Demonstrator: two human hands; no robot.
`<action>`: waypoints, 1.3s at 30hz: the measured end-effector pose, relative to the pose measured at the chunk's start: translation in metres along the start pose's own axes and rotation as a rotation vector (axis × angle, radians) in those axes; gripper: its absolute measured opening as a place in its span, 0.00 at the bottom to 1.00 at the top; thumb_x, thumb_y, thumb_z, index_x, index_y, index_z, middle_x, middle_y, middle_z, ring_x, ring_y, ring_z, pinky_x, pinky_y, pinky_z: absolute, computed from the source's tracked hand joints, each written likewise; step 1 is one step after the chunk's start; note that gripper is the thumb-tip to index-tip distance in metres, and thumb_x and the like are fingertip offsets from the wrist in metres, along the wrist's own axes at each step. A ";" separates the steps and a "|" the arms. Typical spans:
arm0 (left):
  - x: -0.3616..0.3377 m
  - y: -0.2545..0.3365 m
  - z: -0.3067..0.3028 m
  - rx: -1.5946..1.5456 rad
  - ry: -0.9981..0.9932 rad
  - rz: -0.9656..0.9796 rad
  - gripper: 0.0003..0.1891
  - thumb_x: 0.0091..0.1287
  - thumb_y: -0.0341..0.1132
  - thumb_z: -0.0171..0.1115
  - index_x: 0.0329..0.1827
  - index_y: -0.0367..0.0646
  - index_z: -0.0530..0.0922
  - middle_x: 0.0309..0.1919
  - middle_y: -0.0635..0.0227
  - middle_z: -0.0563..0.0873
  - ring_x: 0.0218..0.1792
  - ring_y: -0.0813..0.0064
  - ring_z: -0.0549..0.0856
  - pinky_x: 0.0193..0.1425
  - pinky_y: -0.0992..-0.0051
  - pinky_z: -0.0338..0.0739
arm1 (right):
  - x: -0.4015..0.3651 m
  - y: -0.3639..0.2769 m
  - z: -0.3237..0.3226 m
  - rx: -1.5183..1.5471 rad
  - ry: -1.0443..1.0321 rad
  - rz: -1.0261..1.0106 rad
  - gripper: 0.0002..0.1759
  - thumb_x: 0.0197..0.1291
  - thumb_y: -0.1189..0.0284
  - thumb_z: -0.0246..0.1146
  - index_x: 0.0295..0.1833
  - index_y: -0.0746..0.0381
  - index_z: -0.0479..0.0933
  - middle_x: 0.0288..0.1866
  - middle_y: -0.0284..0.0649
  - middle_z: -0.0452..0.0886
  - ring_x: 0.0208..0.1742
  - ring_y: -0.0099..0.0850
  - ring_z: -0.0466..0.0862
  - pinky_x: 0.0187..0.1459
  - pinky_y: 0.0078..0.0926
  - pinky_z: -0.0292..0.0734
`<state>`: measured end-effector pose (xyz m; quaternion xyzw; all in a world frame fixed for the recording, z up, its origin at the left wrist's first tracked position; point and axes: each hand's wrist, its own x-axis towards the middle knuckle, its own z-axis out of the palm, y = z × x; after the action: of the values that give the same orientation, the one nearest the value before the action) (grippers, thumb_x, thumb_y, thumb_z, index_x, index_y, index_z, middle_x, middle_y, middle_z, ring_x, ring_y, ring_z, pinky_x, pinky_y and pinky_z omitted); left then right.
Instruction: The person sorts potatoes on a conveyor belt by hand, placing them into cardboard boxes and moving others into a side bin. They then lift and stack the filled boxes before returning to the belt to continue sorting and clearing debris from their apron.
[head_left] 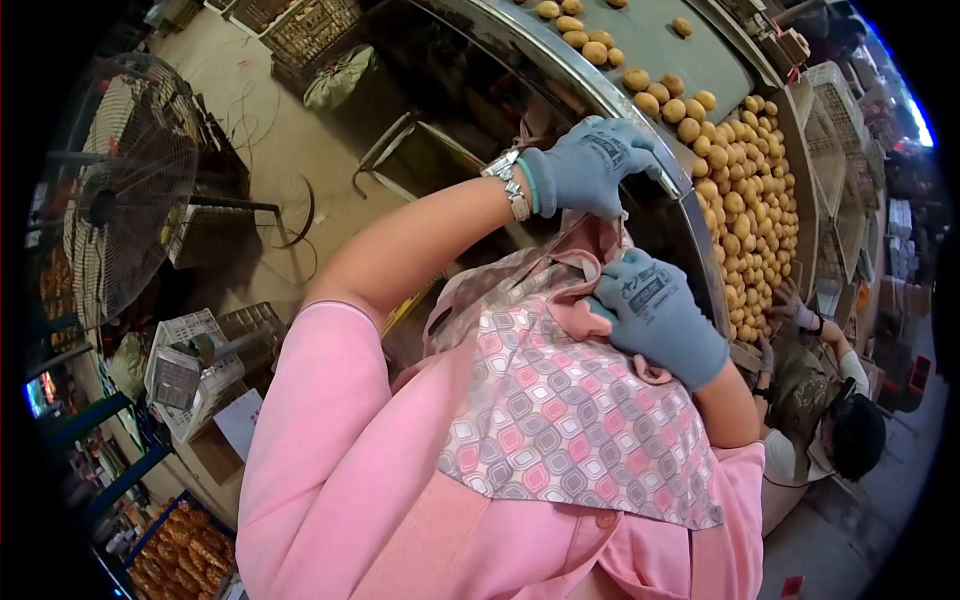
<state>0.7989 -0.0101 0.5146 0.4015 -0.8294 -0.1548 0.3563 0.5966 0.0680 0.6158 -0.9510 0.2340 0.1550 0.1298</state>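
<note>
Both of my hands wear grey-blue knit gloves with dark printing on the back. My left hand [592, 167], with a metal-banded watch [508, 184] at its wrist, is near the metal rim of the sorting table. Its lower fingers meet the raised edge of my patterned apron [560, 420] and appear closed on it, though the contact is partly hidden. My right hand [660, 315] is closed on a bunched pink fold of the apron. Between the hands the cloth gapes like a pocket, its inside mostly hidden.
Beyond my hands is a metal-rimmed table [655, 135] with many round, yellow-brown potato-like items [740, 200]. A co-worker [825, 400] reaches toward the pile from the right. A large fan [125, 190] and white crates [190, 370] stand at left.
</note>
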 end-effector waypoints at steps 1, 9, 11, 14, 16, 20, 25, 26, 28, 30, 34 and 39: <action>0.001 0.002 0.001 0.010 -0.007 0.003 0.28 0.48 0.33 0.78 0.57 0.48 0.87 0.69 0.66 0.83 0.68 0.57 0.83 0.74 0.58 0.76 | -0.003 0.004 0.000 0.043 0.031 -0.038 0.11 0.60 0.62 0.68 0.44 0.53 0.89 0.46 0.31 0.86 0.55 0.35 0.85 0.50 0.34 0.83; 0.006 0.024 0.001 -0.016 -0.012 0.031 0.30 0.48 0.34 0.77 0.60 0.52 0.86 0.68 0.70 0.83 0.69 0.59 0.81 0.74 0.58 0.75 | -0.020 0.022 0.008 0.212 0.214 -0.182 0.08 0.57 0.64 0.68 0.33 0.56 0.85 0.42 0.34 0.84 0.46 0.38 0.85 0.45 0.36 0.83; 0.005 0.028 0.004 -0.005 0.003 0.027 0.30 0.48 0.34 0.76 0.61 0.52 0.86 0.68 0.68 0.83 0.69 0.58 0.81 0.74 0.58 0.75 | -0.022 0.024 0.009 0.223 0.170 -0.170 0.09 0.58 0.63 0.69 0.34 0.57 0.84 0.42 0.35 0.84 0.46 0.39 0.85 0.44 0.37 0.83; 0.005 0.033 0.001 -0.041 0.039 0.065 0.28 0.48 0.31 0.72 0.58 0.50 0.87 0.65 0.62 0.84 0.68 0.55 0.82 0.71 0.58 0.77 | -0.021 0.033 0.020 0.282 0.228 -0.273 0.11 0.60 0.62 0.69 0.43 0.57 0.85 0.43 0.38 0.85 0.47 0.41 0.85 0.46 0.38 0.83; -0.006 0.027 0.010 -0.079 0.072 0.111 0.25 0.47 0.33 0.72 0.54 0.48 0.88 0.58 0.55 0.87 0.65 0.52 0.83 0.70 0.55 0.77 | -0.027 0.040 0.038 0.694 -0.002 -0.164 0.17 0.73 0.60 0.67 0.59 0.58 0.84 0.53 0.31 0.89 0.49 0.27 0.89 0.44 0.32 0.86; -0.078 -0.006 0.013 -0.130 -0.294 -0.013 0.37 0.65 0.49 0.75 0.77 0.45 0.76 0.75 0.48 0.75 0.79 0.44 0.69 0.86 0.47 0.59 | -0.035 0.015 -0.001 1.073 0.164 0.148 0.20 0.77 0.60 0.65 0.65 0.59 0.85 0.59 0.45 0.89 0.50 0.38 0.91 0.53 0.37 0.87; -0.081 -0.005 -0.035 -0.450 -0.287 -0.310 0.33 0.69 0.45 0.76 0.75 0.42 0.79 0.72 0.57 0.82 0.76 0.57 0.77 0.83 0.59 0.67 | -0.049 0.076 0.071 0.505 0.624 0.015 0.14 0.74 0.62 0.63 0.54 0.58 0.87 0.57 0.43 0.88 0.58 0.44 0.88 0.58 0.37 0.84; -0.068 -0.002 -0.038 -0.505 -0.138 -0.286 0.29 0.69 0.40 0.76 0.72 0.42 0.81 0.67 0.59 0.85 0.70 0.60 0.81 0.78 0.61 0.72 | -0.056 0.083 0.077 0.192 0.775 -0.057 0.12 0.74 0.62 0.61 0.50 0.56 0.85 0.52 0.41 0.88 0.53 0.41 0.88 0.51 0.36 0.85; -0.029 0.015 -0.032 -0.736 -0.013 -0.399 0.24 0.69 0.28 0.71 0.69 0.39 0.82 0.64 0.59 0.86 0.62 0.66 0.85 0.70 0.69 0.78 | -0.077 0.085 0.081 0.267 0.701 0.119 0.10 0.73 0.62 0.60 0.47 0.55 0.82 0.49 0.38 0.85 0.49 0.39 0.87 0.47 0.38 0.84; 0.010 0.038 -0.024 -0.703 0.055 -0.389 0.20 0.70 0.24 0.67 0.66 0.36 0.84 0.64 0.59 0.87 0.63 0.66 0.85 0.70 0.67 0.78 | -0.091 0.083 0.088 0.441 0.512 0.306 0.15 0.76 0.56 0.59 0.51 0.54 0.83 0.53 0.39 0.86 0.54 0.43 0.88 0.54 0.41 0.83; 0.065 0.050 0.018 -0.390 0.049 -0.090 0.14 0.69 0.22 0.66 0.57 0.37 0.87 0.61 0.53 0.88 0.64 0.51 0.86 0.71 0.60 0.79 | -0.123 0.077 0.101 0.490 0.277 0.492 0.20 0.78 0.54 0.58 0.61 0.53 0.85 0.59 0.41 0.86 0.60 0.44 0.86 0.61 0.41 0.82; 0.121 0.035 0.070 -0.153 0.151 0.019 0.15 0.69 0.27 0.70 0.59 0.40 0.86 0.60 0.54 0.89 0.66 0.48 0.85 0.75 0.55 0.75 | -0.198 0.104 0.111 0.473 0.459 0.528 0.18 0.74 0.61 0.64 0.60 0.59 0.85 0.55 0.45 0.87 0.57 0.46 0.87 0.59 0.39 0.83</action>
<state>0.6780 -0.0835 0.5410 0.3759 -0.7897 -0.1836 0.4488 0.3535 0.0949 0.5668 -0.8122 0.5216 -0.0907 0.2451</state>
